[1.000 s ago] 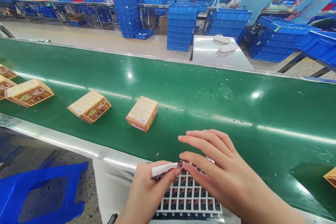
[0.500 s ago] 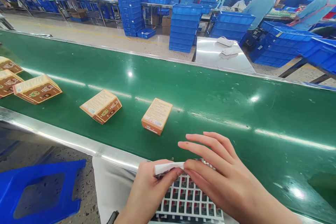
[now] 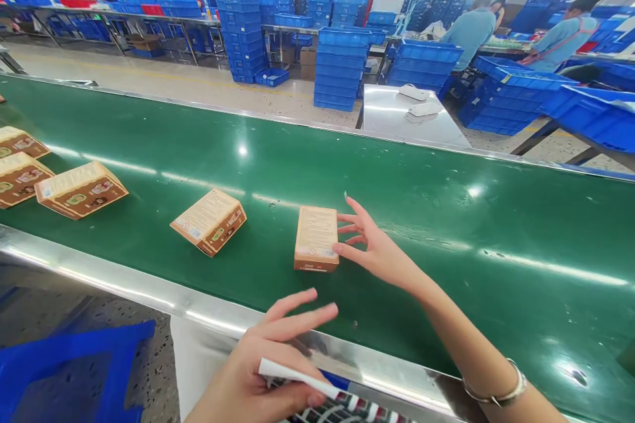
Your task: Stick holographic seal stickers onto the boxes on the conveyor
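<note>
My left hand (image 3: 270, 360) pinches a thin sheet with a white edge (image 3: 292, 375) between thumb and fingers. Rows of small dark and red pieces show along it, and its lower part is cut off by the picture's bottom. Over the green conveyor belt (image 3: 421, 198), my right hand (image 3: 372, 244) has its fingers spread along the right side of a brown and cream carton (image 3: 317, 231). The fingertips appear to touch that carton, which lies flat with its printed face up. Left of it lies a second, wedge-shaped carton (image 3: 211, 219).
Further left on the belt are several more cartons (image 3: 82, 190). A metal rail (image 3: 213, 320) runs along the near edge. A blue plastic stool (image 3: 74, 370) stands at lower left. Beyond the belt are a small metal table (image 3: 407, 115), stacked blue crates (image 3: 340, 69) and people at work.
My right hand has left the sheet and reached forward to the carton, which has turned and now sits squarer. The left hand keeps the sheet, lower down. The cartons appear further right.
</note>
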`<state>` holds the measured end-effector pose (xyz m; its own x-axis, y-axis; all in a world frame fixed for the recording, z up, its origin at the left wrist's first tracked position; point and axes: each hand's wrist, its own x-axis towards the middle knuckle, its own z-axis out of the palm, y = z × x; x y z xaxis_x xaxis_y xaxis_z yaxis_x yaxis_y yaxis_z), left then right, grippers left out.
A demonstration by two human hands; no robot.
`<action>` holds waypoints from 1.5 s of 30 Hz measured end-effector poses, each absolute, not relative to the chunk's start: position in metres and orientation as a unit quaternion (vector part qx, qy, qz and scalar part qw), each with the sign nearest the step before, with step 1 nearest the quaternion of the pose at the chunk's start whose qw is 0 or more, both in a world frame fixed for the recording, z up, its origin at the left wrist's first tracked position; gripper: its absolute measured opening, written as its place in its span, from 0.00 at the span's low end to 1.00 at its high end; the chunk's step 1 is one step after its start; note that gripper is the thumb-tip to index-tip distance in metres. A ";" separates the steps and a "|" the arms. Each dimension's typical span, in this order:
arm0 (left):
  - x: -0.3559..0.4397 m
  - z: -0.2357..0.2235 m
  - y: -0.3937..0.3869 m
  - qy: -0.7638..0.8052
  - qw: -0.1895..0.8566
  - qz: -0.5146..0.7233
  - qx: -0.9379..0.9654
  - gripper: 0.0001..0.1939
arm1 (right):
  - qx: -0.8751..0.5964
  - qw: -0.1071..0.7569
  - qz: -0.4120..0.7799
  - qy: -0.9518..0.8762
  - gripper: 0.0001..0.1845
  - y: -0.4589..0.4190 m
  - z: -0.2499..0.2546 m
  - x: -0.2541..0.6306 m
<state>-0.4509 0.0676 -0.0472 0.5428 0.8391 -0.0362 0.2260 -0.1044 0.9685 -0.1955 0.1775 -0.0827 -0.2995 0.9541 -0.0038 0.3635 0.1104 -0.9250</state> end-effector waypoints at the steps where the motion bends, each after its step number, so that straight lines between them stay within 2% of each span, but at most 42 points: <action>1: -0.454 -0.047 0.070 0.403 0.521 0.275 0.701 0.05 | -0.486 0.324 0.457 -0.671 0.51 0.179 -0.084 -0.199; 4: -0.456 -0.051 0.081 0.440 0.471 0.265 0.717 0.09 | -0.504 0.358 0.438 -0.652 0.45 0.178 -0.082 -0.201; 8: -0.449 -0.061 0.099 0.434 0.487 0.265 0.710 0.09 | -0.527 0.474 0.462 -0.533 0.22 0.177 -0.074 -0.198; 10: -0.444 -0.064 0.105 0.429 0.509 0.259 0.700 0.08 | -0.527 0.494 0.506 -0.470 0.18 0.178 -0.072 -0.201; 16: -0.434 -0.056 0.115 0.439 0.553 0.214 0.675 0.13 | -0.531 0.466 0.569 -0.421 0.16 0.179 -0.077 -0.206; 19: -0.427 -0.052 0.117 0.440 0.553 0.210 0.676 0.15 | -0.547 0.473 0.553 -0.413 0.15 0.176 -0.080 -0.200; 30: -0.396 -0.051 0.122 0.410 0.573 0.205 0.679 0.09 | -0.589 0.507 0.473 -0.416 0.14 0.166 -0.084 -0.177; 37: -0.373 -0.051 0.122 0.388 0.583 0.203 0.684 0.09 | -0.607 0.495 0.445 -0.434 0.16 0.159 -0.086 -0.154; 40: -0.366 -0.051 0.121 0.382 0.587 0.197 0.686 0.08 | -0.636 0.477 0.376 -0.476 0.15 0.153 -0.082 -0.149; 45: -0.353 -0.050 0.120 0.375 0.596 0.191 0.684 0.06 | -0.697 0.416 0.133 -0.568 0.13 0.144 -0.073 -0.144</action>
<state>-0.3529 0.1201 -0.0499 0.6460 0.7404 -0.1857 0.2862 -0.0094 0.9581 -0.1444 0.1442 -0.0730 0.3184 0.9034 0.2873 0.6816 -0.0075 -0.7316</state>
